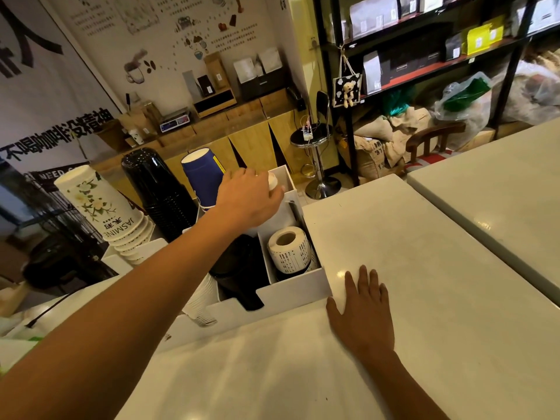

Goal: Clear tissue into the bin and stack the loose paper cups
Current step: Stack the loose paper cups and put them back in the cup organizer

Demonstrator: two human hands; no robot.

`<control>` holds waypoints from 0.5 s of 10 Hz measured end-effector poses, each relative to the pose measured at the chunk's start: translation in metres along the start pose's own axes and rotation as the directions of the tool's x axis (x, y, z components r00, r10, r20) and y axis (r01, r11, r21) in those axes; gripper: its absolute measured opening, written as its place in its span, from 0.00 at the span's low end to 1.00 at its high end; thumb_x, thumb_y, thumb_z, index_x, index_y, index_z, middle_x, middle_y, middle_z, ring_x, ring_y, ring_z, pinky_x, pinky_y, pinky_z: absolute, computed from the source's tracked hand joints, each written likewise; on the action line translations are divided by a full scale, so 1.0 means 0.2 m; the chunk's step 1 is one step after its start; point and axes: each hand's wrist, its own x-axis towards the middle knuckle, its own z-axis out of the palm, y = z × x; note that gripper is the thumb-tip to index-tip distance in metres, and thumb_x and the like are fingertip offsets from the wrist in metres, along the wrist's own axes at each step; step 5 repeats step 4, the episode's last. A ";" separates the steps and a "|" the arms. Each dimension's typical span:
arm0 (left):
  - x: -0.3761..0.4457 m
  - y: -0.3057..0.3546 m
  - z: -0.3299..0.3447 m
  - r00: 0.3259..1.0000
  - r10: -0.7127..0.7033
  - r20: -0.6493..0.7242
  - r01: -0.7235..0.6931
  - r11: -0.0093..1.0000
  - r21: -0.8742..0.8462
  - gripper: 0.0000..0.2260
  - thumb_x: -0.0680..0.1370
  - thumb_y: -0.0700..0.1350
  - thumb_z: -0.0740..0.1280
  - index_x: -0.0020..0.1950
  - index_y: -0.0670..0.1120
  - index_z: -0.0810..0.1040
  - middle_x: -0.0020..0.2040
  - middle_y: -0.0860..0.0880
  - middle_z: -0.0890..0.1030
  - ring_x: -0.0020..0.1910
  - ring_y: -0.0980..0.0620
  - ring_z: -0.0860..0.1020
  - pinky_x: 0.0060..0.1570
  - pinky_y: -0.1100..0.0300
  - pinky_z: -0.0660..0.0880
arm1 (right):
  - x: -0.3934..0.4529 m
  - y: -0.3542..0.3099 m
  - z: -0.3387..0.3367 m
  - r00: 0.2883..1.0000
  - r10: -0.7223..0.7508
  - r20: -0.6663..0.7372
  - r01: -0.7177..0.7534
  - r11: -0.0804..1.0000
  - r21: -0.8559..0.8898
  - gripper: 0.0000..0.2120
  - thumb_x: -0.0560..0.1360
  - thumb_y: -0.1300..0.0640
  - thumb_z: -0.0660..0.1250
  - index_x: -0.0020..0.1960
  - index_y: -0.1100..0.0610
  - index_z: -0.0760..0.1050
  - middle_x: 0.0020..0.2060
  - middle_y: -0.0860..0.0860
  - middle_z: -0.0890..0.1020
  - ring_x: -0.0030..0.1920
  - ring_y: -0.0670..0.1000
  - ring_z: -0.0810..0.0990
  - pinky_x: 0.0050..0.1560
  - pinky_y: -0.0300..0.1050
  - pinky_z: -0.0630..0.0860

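Here three cup stacks point(157, 189) stand; left hand point(250, 197) grip clamped on white cup point(272, 180), right hand point(362, 310) flat.

Coffee shop back area, warm dim indoor light
White counter point(424, 268) at 5 o'clock; wooden cabinet point(248, 140) under poster wall point(181, 31) at 12; black shelving point(424, 56) at 1–2, burlap sacks point(381, 140), black stool point(315, 137), wooden chair point(433, 137) below
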 end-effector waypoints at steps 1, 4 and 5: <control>-0.15 0.00 0.01 0.999 0.033 -0.022 -0.033 0.999 -0.029 0.28 0.80 0.63 0.55 0.73 0.47 0.66 0.72 0.43 0.71 0.71 0.42 0.69 0.71 0.42 0.61 | 0.00 0.00 0.01 1.000 -0.006 -0.009 0.006 1.000 -0.012 0.36 0.76 0.36 0.47 0.79 0.54 0.56 0.79 0.59 0.53 0.78 0.60 0.46 0.76 0.57 0.44; -0.51 -0.13 -0.11 0.999 0.014 0.050 -0.016 0.999 0.045 0.28 0.79 0.65 0.54 0.72 0.50 0.68 0.69 0.45 0.74 0.67 0.44 0.72 0.64 0.45 0.71 | 0.02 -0.01 -0.06 0.992 0.026 0.120 -0.014 0.995 -0.096 0.35 0.78 0.38 0.49 0.78 0.57 0.54 0.78 0.62 0.53 0.78 0.63 0.48 0.75 0.59 0.47; -0.51 -0.13 -0.11 0.999 0.014 0.050 -0.016 0.999 0.045 0.28 0.79 0.65 0.54 0.72 0.50 0.68 0.69 0.45 0.74 0.67 0.44 0.72 0.64 0.45 0.71 | 0.02 -0.01 -0.06 0.992 0.026 0.120 -0.014 0.995 -0.096 0.35 0.78 0.38 0.49 0.78 0.57 0.54 0.78 0.62 0.53 0.78 0.63 0.48 0.75 0.59 0.47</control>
